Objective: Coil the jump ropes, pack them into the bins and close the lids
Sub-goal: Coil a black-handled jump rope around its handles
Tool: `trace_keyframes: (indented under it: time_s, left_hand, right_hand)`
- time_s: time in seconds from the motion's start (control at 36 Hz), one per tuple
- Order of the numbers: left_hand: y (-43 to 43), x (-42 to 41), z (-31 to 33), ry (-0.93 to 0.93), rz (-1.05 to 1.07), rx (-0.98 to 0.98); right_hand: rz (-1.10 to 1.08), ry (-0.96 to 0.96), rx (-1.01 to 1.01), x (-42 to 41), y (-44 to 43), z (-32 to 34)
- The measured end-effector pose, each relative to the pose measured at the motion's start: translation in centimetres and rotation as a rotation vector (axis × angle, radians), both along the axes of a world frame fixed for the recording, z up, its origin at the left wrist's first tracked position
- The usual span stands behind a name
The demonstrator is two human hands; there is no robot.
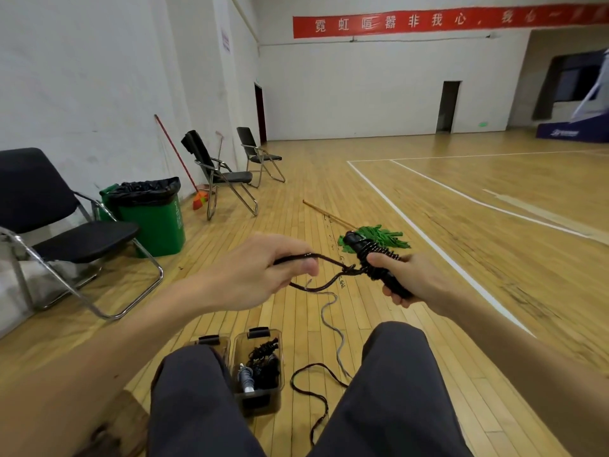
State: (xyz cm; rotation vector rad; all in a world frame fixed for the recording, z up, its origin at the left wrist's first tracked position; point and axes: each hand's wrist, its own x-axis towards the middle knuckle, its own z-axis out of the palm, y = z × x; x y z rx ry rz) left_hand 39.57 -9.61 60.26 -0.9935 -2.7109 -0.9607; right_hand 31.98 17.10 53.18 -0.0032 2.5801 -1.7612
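Setting: wooden gym floor (329,179). Folding chair (66,225) and green waste bin (155,222) at left, mop (379,237) lying on the boards ahead. The person sits with both knees in view.

Bins: two clear bins stand on the floor between the knees. The right bin (260,402) already holds bundled ropes, dark and grey. The left bin (214,341) is mostly hidden by a knee, contents not readable. Lids: cannot tell if any is on.

Ropes: black jump rope (372,258) held up in the air between both hands, cord wound in turns round its paired handles. Grey rope (333,321) trails loose on the floor below. A black cord (313,390) lies near the right knee; cannot tell if it is the same rope's tail.

Hands: right hand (415,278) is wrapped round the handles, thumb on the wraps. Left hand (250,275) pinches a loop of the black cord between thumb and fingers, just left of the handles.

Step, as judged: coiling, partway.

Next: lay the pinched loop over the handles under tension, keep turns from slipping, then bin it.
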Motion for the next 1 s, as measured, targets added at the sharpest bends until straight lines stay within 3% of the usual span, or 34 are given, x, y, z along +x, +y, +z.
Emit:
trace_keyframes:
  time_s: [0.19, 0.47, 0.64, 1.0]
  left_hand:
    - [-0.4, -0.6, 2.3, 0.19, 0.007, -0.097]
    - [0.8, -1.9, 3.5, 0.291, -0.024, -0.162]
    - [0.7, -3.8, 3.5, 0.194, -0.027, -0.085]
    - [-0.3, -6.2, -2.4, 0.117, 0.003, 0.174]
  right_hand:
    - [0.209, -0.024, 0.201, 1.4, -1.5, -0.3]
    - [0.673, -0.1, 0.472, 4.8, -5.6, -0.5]
    - [0.839, -0.037, 0.471, 7.7, -6.9, 1.4]
    - [1.004, 0.045, 0.14, 9.8, -7.0, 3.1]
